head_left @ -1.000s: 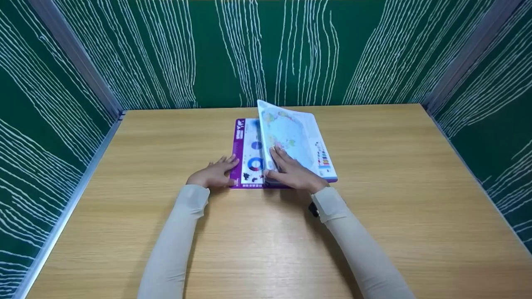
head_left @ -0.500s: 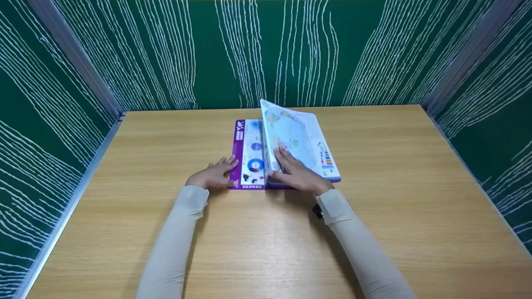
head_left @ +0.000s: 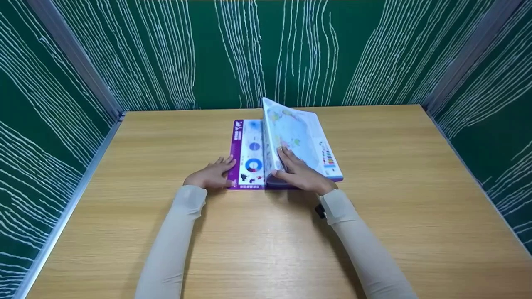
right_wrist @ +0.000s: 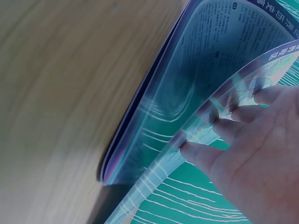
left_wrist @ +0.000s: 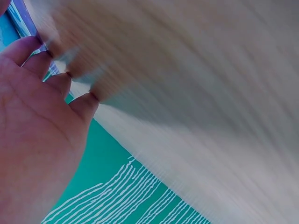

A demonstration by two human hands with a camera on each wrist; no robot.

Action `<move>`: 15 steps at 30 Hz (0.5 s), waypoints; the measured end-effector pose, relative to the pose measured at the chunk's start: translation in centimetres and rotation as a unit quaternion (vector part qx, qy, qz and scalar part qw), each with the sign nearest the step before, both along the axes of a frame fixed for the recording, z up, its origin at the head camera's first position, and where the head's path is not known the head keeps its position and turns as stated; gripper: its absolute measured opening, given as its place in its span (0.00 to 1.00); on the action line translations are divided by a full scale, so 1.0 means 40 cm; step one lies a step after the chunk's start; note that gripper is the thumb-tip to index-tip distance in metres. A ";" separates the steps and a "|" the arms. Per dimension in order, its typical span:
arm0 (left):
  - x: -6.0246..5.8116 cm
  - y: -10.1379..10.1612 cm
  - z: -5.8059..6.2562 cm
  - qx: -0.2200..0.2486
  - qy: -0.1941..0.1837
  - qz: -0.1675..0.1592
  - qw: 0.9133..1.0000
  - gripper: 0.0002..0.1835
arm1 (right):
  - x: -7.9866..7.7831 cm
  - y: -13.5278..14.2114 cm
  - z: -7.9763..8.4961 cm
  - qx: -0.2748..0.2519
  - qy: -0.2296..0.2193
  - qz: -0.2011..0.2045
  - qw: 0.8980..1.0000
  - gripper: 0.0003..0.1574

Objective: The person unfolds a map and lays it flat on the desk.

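Note:
A glossy folding map (head_left: 297,133) with a purple border lies partly folded on the table. Its left panel (head_left: 251,139), printed with blue circles and a purple strip, lies flat. Over the middle, a folded section stands raised along its left edge, its face printed with a pale blue world map. My left hand (head_left: 212,173) rests with spread fingers at the panel's left purple border. The right hand (head_left: 302,171) presses extended fingers against the raised section near its fold. In the right wrist view, its fingertips (right_wrist: 187,148) touch the bending glossy sheet (right_wrist: 156,172), with a text-covered layer (right_wrist: 210,46) beyond.
The wooden table (head_left: 374,145) spreads around the map on all sides. Green panels (head_left: 361,33) with wavy white lines stand at the back and sides, joined by grey posts (head_left: 465,54). A dark object (head_left: 320,210) shows under the right wrist.
The right hand has slid slightly right with the raised section, whose fold has shifted right and stands a bit higher. My left hand has edged slightly left with the purple border.

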State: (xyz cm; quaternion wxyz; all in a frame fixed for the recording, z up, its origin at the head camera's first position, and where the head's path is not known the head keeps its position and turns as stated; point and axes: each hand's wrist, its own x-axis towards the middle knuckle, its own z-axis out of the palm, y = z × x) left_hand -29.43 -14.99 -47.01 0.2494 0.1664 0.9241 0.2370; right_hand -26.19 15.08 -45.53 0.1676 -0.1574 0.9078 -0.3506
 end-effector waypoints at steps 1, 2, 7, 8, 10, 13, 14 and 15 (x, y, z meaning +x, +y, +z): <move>0.000 0.000 0.001 0.001 -0.001 0.002 1.000 0.45 | 0.000 0.001 0.000 0.001 -0.001 -0.001 1.000 0.54; 0.000 0.000 0.002 -0.001 -0.002 0.004 1.000 0.45 | 0.001 0.003 0.001 0.002 -0.001 -0.001 1.000 0.54; 0.001 -0.004 0.007 -0.003 -0.008 0.016 1.000 0.44 | 0.002 0.013 -0.001 0.002 -0.001 -0.003 1.000 0.55; 0.001 -0.004 0.008 -0.004 -0.008 0.017 1.000 0.44 | 0.002 0.015 -0.001 0.003 0.000 -0.004 1.000 0.55; 0.003 -0.006 0.011 -0.003 -0.008 0.017 1.000 0.44 | 0.003 0.018 -0.002 0.003 0.002 -0.005 1.000 0.55; 0.004 -0.007 0.012 -0.003 -0.008 0.014 1.000 0.44 | 0.003 0.022 -0.003 0.001 0.006 -0.005 1.000 0.55; 0.004 -0.008 0.011 -0.003 -0.007 0.013 1.000 0.44 | 0.004 0.023 -0.003 0.000 0.008 -0.005 1.000 0.55; 0.004 -0.009 0.011 -0.003 -0.007 0.013 1.000 0.44 | 0.003 0.025 -0.003 0.000 0.009 -0.004 1.000 0.55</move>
